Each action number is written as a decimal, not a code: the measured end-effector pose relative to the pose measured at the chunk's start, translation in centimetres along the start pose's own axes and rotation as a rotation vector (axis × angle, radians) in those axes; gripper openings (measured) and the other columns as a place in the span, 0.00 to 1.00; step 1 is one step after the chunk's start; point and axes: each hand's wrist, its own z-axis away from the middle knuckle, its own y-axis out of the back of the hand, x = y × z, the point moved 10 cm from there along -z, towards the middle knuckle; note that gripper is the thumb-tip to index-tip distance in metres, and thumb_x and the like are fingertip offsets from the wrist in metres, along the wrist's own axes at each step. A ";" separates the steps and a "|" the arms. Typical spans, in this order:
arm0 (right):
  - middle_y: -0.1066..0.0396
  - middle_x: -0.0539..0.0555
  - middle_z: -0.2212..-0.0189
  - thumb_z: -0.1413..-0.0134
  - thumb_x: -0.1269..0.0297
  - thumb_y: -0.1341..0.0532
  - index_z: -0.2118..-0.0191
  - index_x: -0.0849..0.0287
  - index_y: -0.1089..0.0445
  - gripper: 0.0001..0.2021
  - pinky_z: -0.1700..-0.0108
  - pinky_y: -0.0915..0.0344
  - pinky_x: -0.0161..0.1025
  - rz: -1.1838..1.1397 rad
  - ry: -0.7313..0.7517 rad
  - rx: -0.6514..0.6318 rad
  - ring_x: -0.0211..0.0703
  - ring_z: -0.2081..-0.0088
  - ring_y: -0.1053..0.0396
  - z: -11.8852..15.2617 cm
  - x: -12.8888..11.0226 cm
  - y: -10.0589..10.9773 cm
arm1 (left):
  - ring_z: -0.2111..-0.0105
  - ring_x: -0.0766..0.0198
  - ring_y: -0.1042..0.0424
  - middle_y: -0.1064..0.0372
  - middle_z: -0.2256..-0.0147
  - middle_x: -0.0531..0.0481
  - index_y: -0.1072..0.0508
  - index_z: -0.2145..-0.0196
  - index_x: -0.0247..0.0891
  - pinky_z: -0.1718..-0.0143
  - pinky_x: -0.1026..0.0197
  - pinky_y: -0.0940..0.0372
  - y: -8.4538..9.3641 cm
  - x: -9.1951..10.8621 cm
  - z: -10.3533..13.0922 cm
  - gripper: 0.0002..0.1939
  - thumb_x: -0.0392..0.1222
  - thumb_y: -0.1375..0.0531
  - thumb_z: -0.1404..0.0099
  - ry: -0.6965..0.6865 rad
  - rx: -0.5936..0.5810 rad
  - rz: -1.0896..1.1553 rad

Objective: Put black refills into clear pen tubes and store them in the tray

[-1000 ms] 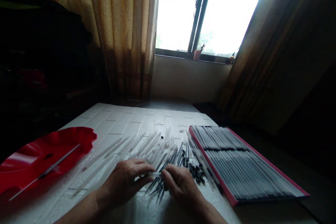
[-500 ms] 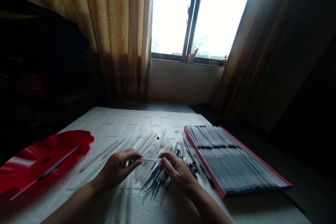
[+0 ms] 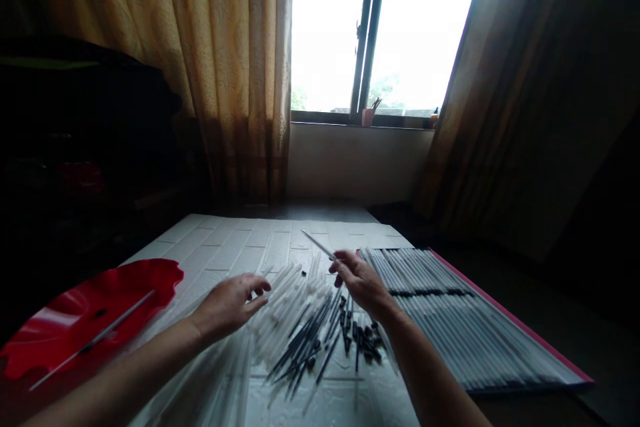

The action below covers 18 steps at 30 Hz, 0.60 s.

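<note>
clear tubes (image 3: 235,373): bunched at the near side, just right of the left forearm, long axes running mostly away toward the far edge, kinda blurry
dark rods (image 3: 305,343): fanned out loose on the table (image 3: 255,237), mostly slanting from near left to far right
black caps (image 3: 370,341): scattered in a little heap just right of the dark rods
left hand (image 3: 233,302): thumb and fingers apart, loosely curled, reaching in from the left beside the white tubes (image 3: 283,297)
right hand (image 3: 357,278): pinching the stick near its low end, thumb against fingers, forearm crossing in front of the box's near left part
stick (image 3: 319,245): up beyond the pile, clear of the left hand; long axis on a slant, free end pointing far and to the left, pinched end near and to the right
tray (image 3: 50,323): red, wavy rim, over on the left; a long grey rod (image 3: 113,329) laid across, running near left to far right, near end sticking out past the rim
box (image 3: 525,325): pink edged, right side, packed with two rows of rods lying parallel
backdrop: gold curtain (image 3: 235,67), bright window (image 3: 325,27), pink cup (image 3: 368,117) on the sill
</note>
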 end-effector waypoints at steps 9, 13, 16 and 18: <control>0.23 0.58 0.65 0.45 0.62 0.47 0.60 0.61 0.26 0.15 0.58 0.33 0.41 0.039 -0.007 0.040 0.48 0.62 0.27 2.2 -0.1 -1.1 | 0.64 0.58 0.27 0.26 0.64 0.49 0.25 0.66 0.44 0.65 0.61 0.38 -3.2 1.2 -2.8 0.08 0.42 0.44 0.38 0.048 -0.034 -0.116; 0.24 0.56 0.71 0.46 0.56 0.43 0.65 0.62 0.24 0.15 0.64 0.32 0.38 -0.034 -0.010 0.033 0.46 0.68 0.27 2.1 -0.6 -0.9 | 0.64 0.60 0.27 0.26 0.64 0.50 0.27 0.64 0.43 0.65 0.63 0.38 -3.1 0.4 -2.8 0.09 0.39 0.47 0.36 0.038 -0.041 -0.087; 0.24 0.56 0.72 0.46 0.56 0.42 0.66 0.62 0.24 0.15 0.64 0.33 0.37 -0.031 -0.001 0.040 0.45 0.69 0.27 2.2 -0.8 -0.8 | 0.60 0.59 0.28 0.27 0.61 0.50 0.27 0.62 0.44 0.60 0.62 0.38 -3.0 0.3 -2.3 0.08 0.40 0.45 0.37 0.009 -0.062 -0.069; 0.23 0.56 0.72 0.46 0.57 0.42 0.65 0.62 0.23 0.14 0.64 0.33 0.37 -0.011 0.008 0.038 0.45 0.69 0.27 2.3 -0.9 -0.9 | 0.59 0.58 0.29 0.27 0.60 0.50 0.25 0.62 0.44 0.59 0.60 0.39 -3.1 0.3 -2.1 0.08 0.40 0.43 0.40 0.010 -0.076 -0.047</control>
